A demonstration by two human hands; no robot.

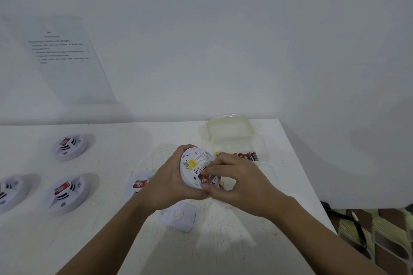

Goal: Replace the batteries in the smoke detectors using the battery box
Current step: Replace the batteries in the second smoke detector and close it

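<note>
My left hand (166,182) grips a round white smoke detector (194,165) tilted with its back side facing me, a yellow sticker on it. My right hand (234,182) has its fingertips pinched at the detector's battery bay, where a red battery (204,179) shows. Behind my hands stands the clear battery box (257,143), with several batteries (245,156) lined up in it. A round white cover plate (181,216) lies on the table below my hands.
Three smoke detectors (69,146) (67,192) (11,192) lie at the left of the white table (125,147), and a fourth (139,184) sits partly behind my left wrist. The box's green-rimmed lid (230,126) leans at the back. The table's right edge drops to a patterned floor (380,230).
</note>
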